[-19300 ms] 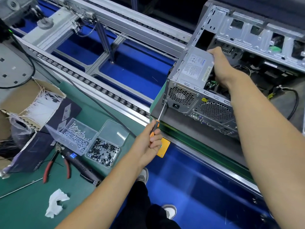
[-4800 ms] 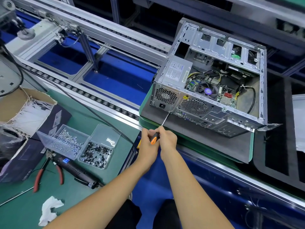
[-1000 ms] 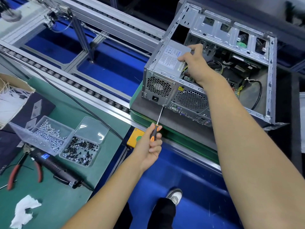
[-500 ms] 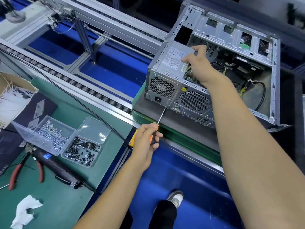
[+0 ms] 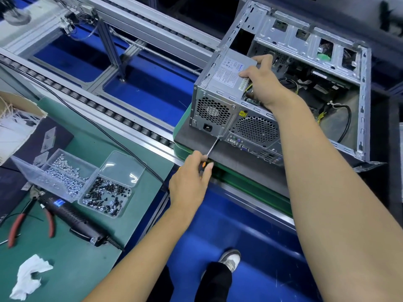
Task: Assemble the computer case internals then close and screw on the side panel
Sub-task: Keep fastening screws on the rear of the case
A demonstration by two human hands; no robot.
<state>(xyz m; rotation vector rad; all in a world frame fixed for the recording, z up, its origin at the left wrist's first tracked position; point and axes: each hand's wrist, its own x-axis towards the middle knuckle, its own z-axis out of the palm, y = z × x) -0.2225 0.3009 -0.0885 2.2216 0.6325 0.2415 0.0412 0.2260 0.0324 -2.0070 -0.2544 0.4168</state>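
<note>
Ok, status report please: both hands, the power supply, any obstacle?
Left hand grips screwdriver, tip at rear corner of case. Right hand holds power supply. Side open. No obstacle seen.

Green bench [image 5: 72, 253] holds screw boxes [image 5: 87, 182], pliers [image 5: 17, 223], perhaps crumpled tissue [image 5: 28, 277].

A yellow warning triangle sticker [image 5: 242, 114] is showing on the computer case's [image 5: 257, 129] rear; the power supply's [image 5: 220, 88] white label [image 5: 231, 73] is carrying print too small to read.
</note>
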